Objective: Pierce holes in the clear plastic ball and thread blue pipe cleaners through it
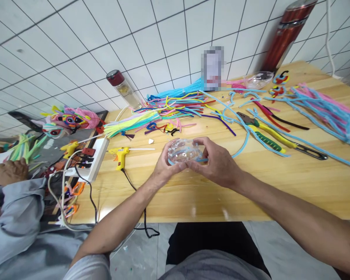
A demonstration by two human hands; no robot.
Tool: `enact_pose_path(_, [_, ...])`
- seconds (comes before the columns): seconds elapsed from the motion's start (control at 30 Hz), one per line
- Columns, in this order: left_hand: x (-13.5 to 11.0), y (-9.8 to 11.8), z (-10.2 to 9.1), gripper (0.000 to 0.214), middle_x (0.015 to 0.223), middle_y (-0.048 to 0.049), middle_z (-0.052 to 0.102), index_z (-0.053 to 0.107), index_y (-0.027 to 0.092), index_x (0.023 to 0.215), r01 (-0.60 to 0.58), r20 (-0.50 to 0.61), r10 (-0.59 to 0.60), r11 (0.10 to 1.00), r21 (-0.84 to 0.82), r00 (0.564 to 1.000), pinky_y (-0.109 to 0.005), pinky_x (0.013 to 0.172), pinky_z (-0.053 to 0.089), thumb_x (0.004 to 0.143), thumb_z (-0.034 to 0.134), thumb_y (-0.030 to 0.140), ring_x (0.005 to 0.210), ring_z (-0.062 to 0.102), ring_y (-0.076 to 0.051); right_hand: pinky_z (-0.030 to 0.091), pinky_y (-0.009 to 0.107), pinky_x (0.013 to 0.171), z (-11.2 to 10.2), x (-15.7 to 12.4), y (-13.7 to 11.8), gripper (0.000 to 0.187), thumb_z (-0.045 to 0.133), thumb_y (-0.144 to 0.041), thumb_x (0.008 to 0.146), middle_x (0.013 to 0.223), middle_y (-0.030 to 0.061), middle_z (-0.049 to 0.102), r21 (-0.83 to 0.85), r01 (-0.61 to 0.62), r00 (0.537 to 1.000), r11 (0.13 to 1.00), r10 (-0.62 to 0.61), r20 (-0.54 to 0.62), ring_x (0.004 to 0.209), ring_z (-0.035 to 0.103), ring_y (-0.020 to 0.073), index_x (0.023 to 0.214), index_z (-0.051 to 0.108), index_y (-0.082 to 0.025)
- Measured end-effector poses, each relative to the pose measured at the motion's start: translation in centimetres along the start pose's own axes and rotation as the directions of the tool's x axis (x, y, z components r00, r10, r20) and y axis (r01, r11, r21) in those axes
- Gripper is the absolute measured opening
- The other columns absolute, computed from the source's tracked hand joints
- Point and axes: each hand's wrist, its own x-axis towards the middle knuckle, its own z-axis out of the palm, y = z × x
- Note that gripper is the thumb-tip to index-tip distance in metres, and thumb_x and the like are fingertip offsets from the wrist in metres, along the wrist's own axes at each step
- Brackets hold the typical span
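Between my two hands is a clear plastic shell [184, 152], rounded and see-through, with a light-blue pipe cleaner along its lower rim. My left hand [165, 161] wraps the shell's left side, thumb at the near edge. Curled around the right side is my right hand [217, 161], its thumb meeting the left one at the front. A light-blue pipe cleaner [245, 142] trails on the table from near my right fingers; whether it joins the one on the shell, I cannot tell. Left of my hands lies a yellow hot glue gun [121, 157] with a white glue stick.
Pliers [266, 136] with green-yellow handles lie at right. Pipe cleaner bundles [175, 105] fill the back, more [326, 112] far right. A glass bottle [124, 89], red thermos [288, 35] and phone [212, 70] stand by the wall. Cords run from a power strip [95, 161]. A co-worker's hand [11, 173] is at left.
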Motion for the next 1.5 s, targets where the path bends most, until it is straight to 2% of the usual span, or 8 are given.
enact_pose_path(0.3, [-0.2, 0.9, 0.5, 0.084, 0.135, -0.0093, 0.068, 0.054, 0.027, 0.138, -0.003, -0.024, 0.001, 0.999, -0.054, 1.0, -0.041, 0.107, 0.054, 0.067, 0.092, 0.052, 0.123, 0.068, -0.03, 0.05, 0.032, 0.064, -0.6, 0.3, 0.1, 0.067, 0.059, -0.075, 0.09, 0.103, 0.0108, 0.074, 0.052, -0.002, 0.997, 0.999, -0.002, 0.083, 0.076, 0.068, 0.0207, 0.126, 0.059, -0.018])
enact_pose_path(0.53, [-0.1, 0.3, 0.1, 0.087, 0.132, -0.0089, 0.069, 0.053, 0.027, 0.136, 0.049, -0.046, -0.051, 0.998, -0.048, 0.998, -0.042, 0.105, 0.054, 0.064, 0.091, 0.059, 0.121, 0.069, -0.03, 0.05, 0.031, 0.063, -0.8, 0.4, 0.9, 0.051, 0.065, -0.059, 0.093, 0.108, 0.009, 0.077, 0.049, 0.02, 0.996, 0.999, -0.024, 0.081, 0.071, 0.067, 0.018, 0.127, 0.062, -0.021])
enact_pose_path(0.67, [-0.1, 0.4, 0.4, 0.084, 0.13, -0.0066, 0.07, 0.057, 0.028, 0.131, 0.079, -0.06, -0.086, 0.99, -0.113, 0.994, -0.037, 0.099, 0.056, 0.061, 0.094, 0.056, 0.117, 0.07, -0.027, 0.05, 0.031, 0.062, -0.7, 0.4, 1.0, 0.048, 0.068, -0.054, 0.092, 0.116, 0.0096, 0.077, 0.031, 0.012, 0.997, 0.999, -0.014, 0.071, 0.07, 0.067, 0.0172, 0.127, 0.063, -0.021])
enact_pose_path(0.83, [-0.1, 1.2, 0.9, 0.073, 0.134, -0.009, 0.069, 0.06, 0.025, 0.127, 0.089, -0.026, -0.098, 0.967, -0.237, 0.995, -0.037, 0.094, 0.058, 0.07, 0.085, 0.065, 0.117, 0.071, -0.027, 0.049, 0.031, 0.062, -0.7, 0.4, 0.9, 0.047, 0.068, -0.052, 0.091, 0.115, 0.0087, 0.077, 0.054, -0.004, 0.998, 0.999, 0.001, 0.058, 0.068, 0.065, 0.0165, 0.125, 0.063, -0.02])
enact_pose_path(1.0, [0.0, 0.9, 0.9, 0.09, 0.138, -0.0088, 0.066, 0.057, 0.027, 0.136, 0.068, -0.055, -0.078, 0.985, -0.16, 0.995, -0.038, 0.102, 0.056, 0.061, 0.094, 0.059, 0.123, 0.068, -0.029, 0.048, 0.031, 0.062, -0.5, 0.5, 1.0, 0.049, 0.069, -0.053, 0.089, 0.116, 0.0097, 0.077, 0.051, -0.032, 0.999, 0.998, 0.03, 0.042, 0.068, 0.064, 0.0169, 0.126, 0.063, -0.019])
enact_pose_path(1.17, [0.1, 0.7, 1.0, 0.082, 0.13, -0.0077, 0.069, 0.057, 0.026, 0.134, 0.066, -0.091, -0.072, 0.996, -0.064, 0.993, -0.038, 0.101, 0.055, 0.066, 0.092, 0.055, 0.118, 0.068, -0.028, 0.049, 0.032, 0.063, -0.1, 0.4, 1.1, 0.05, 0.07, -0.054, 0.089, 0.117, 0.0102, 0.076, 0.019, -0.041, 0.998, 0.999, 0.041, 0.039, 0.069, 0.065, 0.0178, 0.125, 0.062, -0.02])
enact_pose_path(1.3, [0.1, 0.9, 1.2, 0.081, 0.128, -0.0063, 0.069, 0.056, 0.026, 0.133, 0.078, -0.118, -0.088, 0.993, -0.084, 0.989, -0.035, 0.096, 0.056, 0.066, 0.093, 0.052, 0.115, 0.069, -0.025, 0.051, 0.033, 0.064, 0.2, 0.3, 1.3, 0.049, 0.069, -0.053, 0.09, 0.116, 0.0113, 0.076, 0.01, -0.02, 1.0, 1.0, 0.02, 0.015, 0.071, 0.066, 0.0185, 0.125, 0.062, -0.019])
enact_pose_path(1.5, [0.2, 0.6, 1.2, 0.088, 0.125, -0.0049, 0.07, 0.054, 0.028, 0.13, 0.065, -0.128, -0.086, 0.985, -0.158, 0.988, -0.032, 0.091, 0.055, 0.056, 0.099, 0.047, 0.106, 0.071, -0.022, 0.05, 0.032, 0.062, 0.1, 0.4, 1.2, 0.053, 0.067, -0.057, 0.09, 0.11, 0.0117, 0.076, 0.024, -0.026, 1.0, 0.999, 0.026, -0.001, 0.067, 0.064, 0.0176, 0.124, 0.063, -0.017])
